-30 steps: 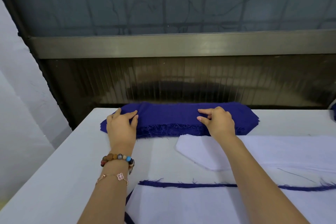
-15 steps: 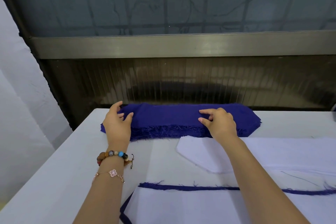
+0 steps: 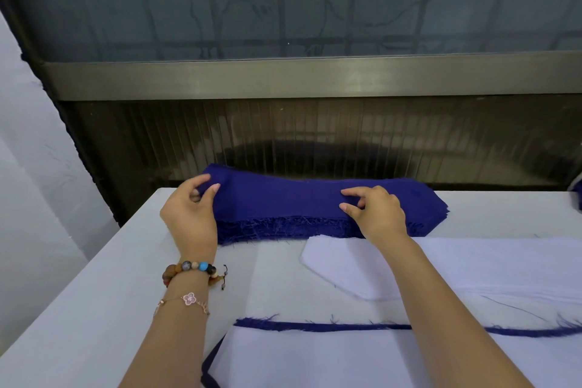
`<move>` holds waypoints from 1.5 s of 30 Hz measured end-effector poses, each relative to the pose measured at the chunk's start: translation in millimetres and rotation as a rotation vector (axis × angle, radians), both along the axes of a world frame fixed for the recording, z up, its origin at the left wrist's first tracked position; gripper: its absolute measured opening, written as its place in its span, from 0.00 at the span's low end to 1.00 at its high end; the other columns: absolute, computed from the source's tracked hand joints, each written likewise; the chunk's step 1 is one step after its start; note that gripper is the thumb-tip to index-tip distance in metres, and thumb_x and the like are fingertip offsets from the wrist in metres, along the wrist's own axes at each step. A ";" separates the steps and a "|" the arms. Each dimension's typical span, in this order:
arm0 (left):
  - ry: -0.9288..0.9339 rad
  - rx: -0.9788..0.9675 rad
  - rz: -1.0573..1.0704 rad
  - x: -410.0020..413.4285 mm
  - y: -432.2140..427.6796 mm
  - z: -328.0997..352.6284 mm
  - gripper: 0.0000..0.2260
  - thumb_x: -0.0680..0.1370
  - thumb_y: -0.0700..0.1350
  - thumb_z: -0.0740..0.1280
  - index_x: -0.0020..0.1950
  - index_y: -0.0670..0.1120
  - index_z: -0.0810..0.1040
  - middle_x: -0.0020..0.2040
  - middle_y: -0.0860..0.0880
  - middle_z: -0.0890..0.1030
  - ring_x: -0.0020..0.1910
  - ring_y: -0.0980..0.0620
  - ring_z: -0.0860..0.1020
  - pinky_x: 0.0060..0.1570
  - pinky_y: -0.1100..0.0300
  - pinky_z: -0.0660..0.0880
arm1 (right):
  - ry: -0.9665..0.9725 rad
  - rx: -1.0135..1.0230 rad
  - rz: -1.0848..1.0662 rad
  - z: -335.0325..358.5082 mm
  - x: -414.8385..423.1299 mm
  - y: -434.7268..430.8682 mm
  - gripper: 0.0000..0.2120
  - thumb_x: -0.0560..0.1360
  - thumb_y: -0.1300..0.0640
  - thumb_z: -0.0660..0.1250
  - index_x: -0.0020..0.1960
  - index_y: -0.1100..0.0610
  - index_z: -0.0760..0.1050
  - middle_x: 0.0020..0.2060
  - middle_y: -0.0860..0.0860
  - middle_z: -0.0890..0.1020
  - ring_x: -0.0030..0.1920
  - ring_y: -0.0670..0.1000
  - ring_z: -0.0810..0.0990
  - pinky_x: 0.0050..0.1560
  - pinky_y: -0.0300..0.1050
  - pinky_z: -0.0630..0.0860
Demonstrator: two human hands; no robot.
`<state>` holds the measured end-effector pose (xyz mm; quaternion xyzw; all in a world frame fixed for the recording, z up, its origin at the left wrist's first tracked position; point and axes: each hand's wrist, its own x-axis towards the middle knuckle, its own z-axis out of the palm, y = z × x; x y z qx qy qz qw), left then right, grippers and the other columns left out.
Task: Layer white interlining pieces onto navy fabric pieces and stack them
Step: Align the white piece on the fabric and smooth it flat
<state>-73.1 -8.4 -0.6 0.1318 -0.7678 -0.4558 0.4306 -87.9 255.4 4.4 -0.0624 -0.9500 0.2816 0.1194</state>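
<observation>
A thick stack of navy fabric pieces [image 3: 283,205] lies at the far edge of the white table [image 3: 94,293]. My left hand [image 3: 192,214] pinches the top navy piece at its left end and lifts that corner. My right hand [image 3: 374,211] pinches the same top piece near the middle of the stack. In front of the stack lies a pile of white interlining pieces [image 3: 472,264]. Nearest to me sits a white interlining piece on a navy piece [image 3: 315,359], with a navy fringe showing along its far edge.
A dark ribbed panel and a metal sill [image 3: 315,79] rise right behind the table's far edge. Another bit of navy fabric [image 3: 578,195] shows at the right border. The table's left edge runs diagonally past my left arm.
My left hand has gone from lying flat on the stack's left end to pinching the top navy piece and raising its corner. My right hand's fingers have curled onto the piece.
</observation>
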 end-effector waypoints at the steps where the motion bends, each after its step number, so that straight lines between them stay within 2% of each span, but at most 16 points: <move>1: 0.007 0.032 -0.008 0.4 -0.7 1.4 0.20 0.75 0.41 0.72 0.67 0.44 0.77 0.41 0.49 0.78 0.37 0.58 0.72 0.41 0.80 0.67 | 0.000 -0.001 -0.001 0.1 0.1 -0.1 0.19 0.76 0.48 0.68 0.66 0.46 0.75 0.53 0.52 0.79 0.54 0.54 0.76 0.55 0.52 0.78; 4: 0.000 0.126 -0.033 -1.9 -5.9 0.7 0.29 0.76 0.42 0.72 0.75 0.45 0.67 0.35 0.52 0.75 0.35 0.59 0.73 0.48 0.77 0.67 | -0.001 -0.001 -0.003 0.0 0.8 -0.1 0.19 0.76 0.48 0.68 0.66 0.46 0.75 0.52 0.52 0.79 0.53 0.54 0.76 0.55 0.52 0.78; 5: -0.005 0.148 -0.052 -3.0 -8.4 -0.5 0.28 0.76 0.43 0.71 0.75 0.44 0.67 0.35 0.52 0.76 0.36 0.59 0.73 0.49 0.77 0.67 | 0.000 0.001 -0.002 0.1 1.1 -0.1 0.19 0.76 0.48 0.68 0.66 0.46 0.75 0.52 0.52 0.79 0.53 0.53 0.76 0.55 0.51 0.77; 7: -0.012 0.212 -0.123 -5.8 -14.1 -3.5 0.21 0.78 0.44 0.70 0.70 0.45 0.73 0.42 0.51 0.81 0.44 0.57 0.79 0.50 0.74 0.71 | 0.001 -0.003 -0.001 0.4 1.6 -0.5 0.18 0.76 0.48 0.68 0.65 0.46 0.75 0.52 0.52 0.79 0.53 0.53 0.76 0.55 0.51 0.77; 9: -0.001 0.322 -0.222 -8.3 -18.4 -6.6 0.14 0.79 0.45 0.67 0.64 0.46 0.78 0.48 0.51 0.83 0.53 0.50 0.81 0.53 0.59 0.78 | 0.002 -0.006 -0.003 0.9 2.3 -0.4 0.18 0.75 0.48 0.68 0.65 0.46 0.75 0.52 0.52 0.79 0.54 0.53 0.76 0.55 0.50 0.77; 11: -0.003 0.461 -0.340 -9.3 -20.9 -7.3 0.12 0.81 0.44 0.65 0.63 0.46 0.78 0.52 0.49 0.84 0.56 0.48 0.81 0.55 0.52 0.79 | 0.003 -0.003 -0.005 1.1 2.9 0.2 0.20 0.75 0.48 0.68 0.67 0.47 0.73 0.52 0.52 0.79 0.54 0.53 0.75 0.54 0.50 0.77; 15: -0.003 0.642 -0.499 -10.0 -24.7 -6.1 0.13 0.82 0.44 0.62 0.66 0.46 0.76 0.59 0.47 0.82 0.59 0.48 0.79 0.55 0.53 0.78 | 0.037 -0.023 -0.002 2.6 4.5 0.9 0.37 0.74 0.49 0.71 0.77 0.46 0.55 0.54 0.54 0.78 0.57 0.55 0.75 0.55 0.54 0.77; 18: 0.014 0.680 -0.556 -9.5 -25.9 -5.5 0.13 0.83 0.44 0.60 0.66 0.46 0.75 0.59 0.48 0.81 0.59 0.51 0.79 0.52 0.57 0.78 | 0.071 0.026 0.020 6.2 5.6 -0.2 0.45 0.73 0.52 0.72 0.77 0.41 0.44 0.57 0.55 0.73 0.53 0.55 0.76 0.50 0.54 0.79; 20: 0.010 0.682 -0.575 -9.3 -26.4 -5.6 0.14 0.83 0.44 0.60 0.68 0.45 0.74 0.59 0.48 0.81 0.59 0.50 0.79 0.52 0.58 0.79 | 0.091 0.044 0.039 7.7 5.5 0.5 0.42 0.73 0.54 0.72 0.77 0.41 0.49 0.58 0.55 0.71 0.52 0.54 0.76 0.49 0.52 0.79; 22: 0.002 0.674 -0.584 -9.3 -26.9 -6.4 0.15 0.83 0.44 0.59 0.69 0.44 0.73 0.60 0.47 0.81 0.59 0.50 0.79 0.53 0.57 0.79 | 0.105 0.030 0.050 6.3 4.0 2.9 0.32 0.73 0.54 0.72 0.72 0.44 0.61 0.59 0.53 0.71 0.54 0.53 0.75 0.49 0.49 0.79; 25: -0.015 0.668 -0.584 -8.9 -26.5 -7.4 0.14 0.83 0.44 0.59 0.68 0.44 0.74 0.58 0.47 0.81 0.58 0.49 0.79 0.49 0.58 0.79 | 0.151 -0.080 0.029 1.4 0.4 11.2 0.15 0.73 0.54 0.73 0.58 0.49 0.76 0.55 0.50 0.71 0.55 0.52 0.74 0.49 0.45 0.76; 28: -0.021 0.675 -0.575 -8.6 -25.8 -7.7 0.10 0.83 0.44 0.59 0.62 0.49 0.76 0.53 0.52 0.83 0.54 0.52 0.80 0.44 0.61 0.79 | 0.212 -0.169 -0.072 -2.4 -1.5 26.8 0.04 0.73 0.55 0.72 0.48 0.49 0.79 0.53 0.50 0.73 0.54 0.53 0.75 0.48 0.42 0.71; 33: -0.024 0.703 -0.555 -9.3 -24.9 -7.6 0.11 0.83 0.45 0.59 0.64 0.48 0.76 0.54 0.51 0.82 0.55 0.52 0.80 0.47 0.59 0.77 | 0.324 -0.146 -0.323 -5.9 -0.2 53.1 0.03 0.71 0.51 0.74 0.42 0.48 0.81 0.52 0.52 0.73 0.57 0.57 0.69 0.50 0.48 0.69; 39: -0.050 0.747 -0.525 -10.5 -26.5 -10.3 0.07 0.83 0.45 0.60 0.56 0.52 0.77 0.49 0.54 0.84 0.51 0.55 0.82 0.41 0.64 0.80 | 0.262 -0.198 -0.463 -8.6 1.1 78.9 0.06 0.72 0.48 0.73 0.40 0.47 0.77 0.63 0.50 0.72 0.66 0.59 0.64 0.58 0.58 0.66; 43: -0.062 0.785 -0.505 -12.7 -27.9 -11.5 0.11 0.82 0.45 0.62 0.64 0.48 0.75 0.55 0.51 0.83 0.54 0.53 0.81 0.42 0.63 0.80 | 0.337 -0.375 -0.334 -9.7 2.3 89.9 0.05 0.76 0.51 0.69 0.43 0.51 0.77 0.46 0.48 0.81 0.52 0.55 0.77 0.53 0.56 0.73; 45: -0.070 0.804 -0.493 -13.6 -29.0 -12.8 0.14 0.82 0.45 0.62 0.68 0.46 0.74 0.58 0.49 0.82 0.55 0.53 0.81 0.44 0.62 0.79 | 0.332 -0.425 -0.315 -10.2 3.0 93.3 0.03 0.76 0.53 0.69 0.47 0.52 0.77 0.45 0.48 0.80 0.51 0.54 0.78 0.53 0.55 0.74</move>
